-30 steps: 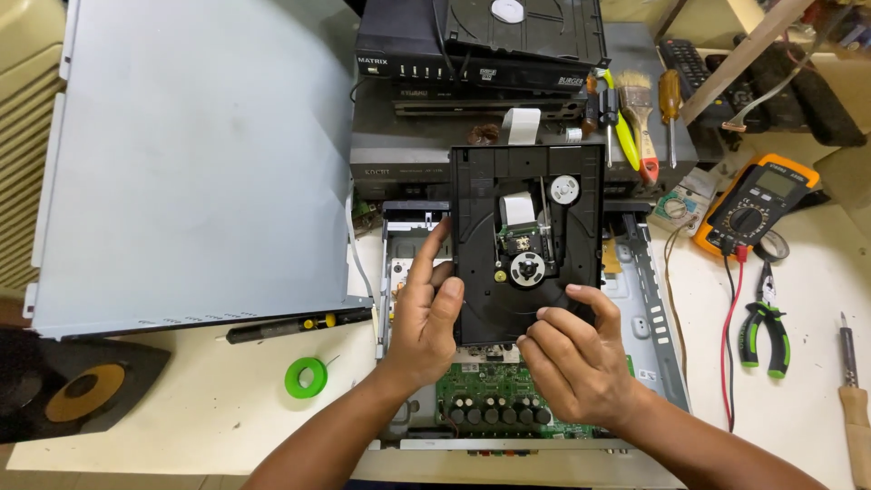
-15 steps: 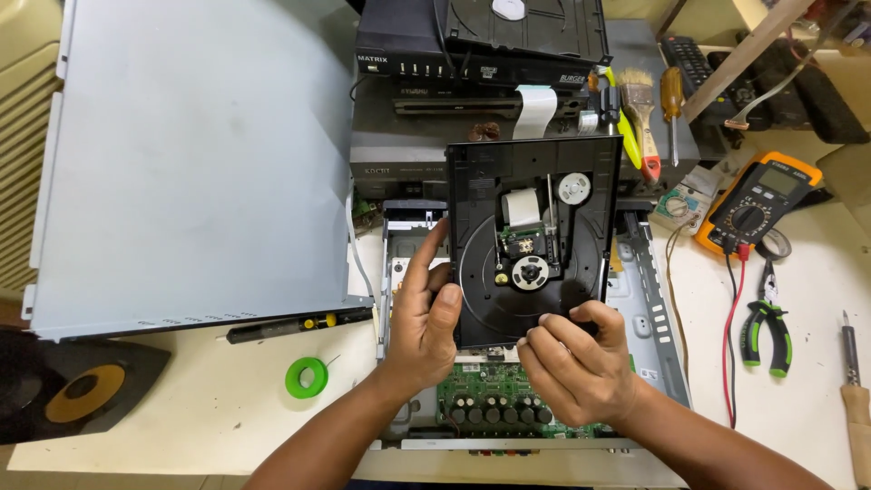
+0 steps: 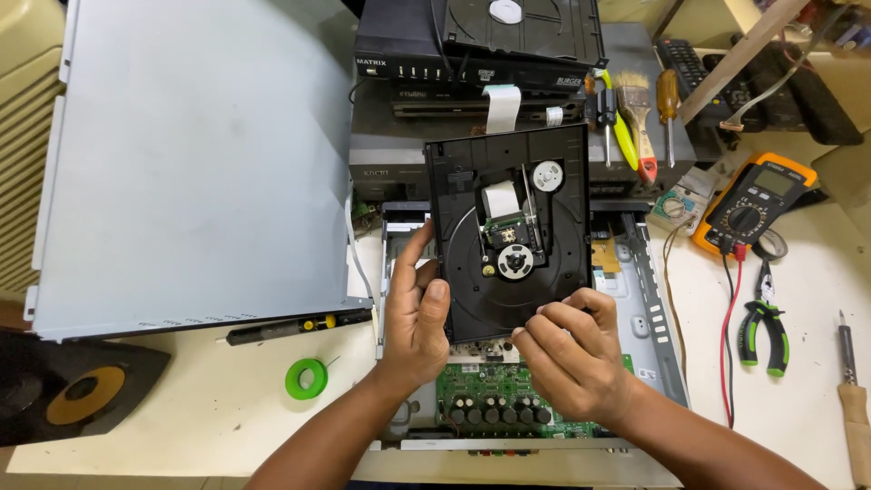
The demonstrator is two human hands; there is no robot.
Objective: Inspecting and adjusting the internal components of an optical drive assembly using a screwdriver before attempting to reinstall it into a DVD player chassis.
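Note:
A black disc drive mechanism (image 3: 508,227) with a central spindle and white ribbon cable is lifted and tilted above an opened player chassis (image 3: 649,313). My left hand (image 3: 415,313) grips its lower left edge, thumb on the front face. My right hand (image 3: 572,354) pinches its lower right edge with the fingertips. Below the hands a green circuit board (image 3: 485,404) with dark capacitors lies inside the chassis.
A large grey metal cover (image 3: 190,154) lies at the left, a green tape roll (image 3: 306,377) near it. Stacked black players (image 3: 472,45) stand behind. Screwdrivers and a brush (image 3: 635,109), an orange multimeter (image 3: 753,204), green-handled pliers (image 3: 762,331) and a wooden-handled tool (image 3: 853,408) lie at the right.
The drive mechanism has been raised and moved slightly away from me, off the chassis. My right hand shifted from resting on its face to pinching the lower edge.

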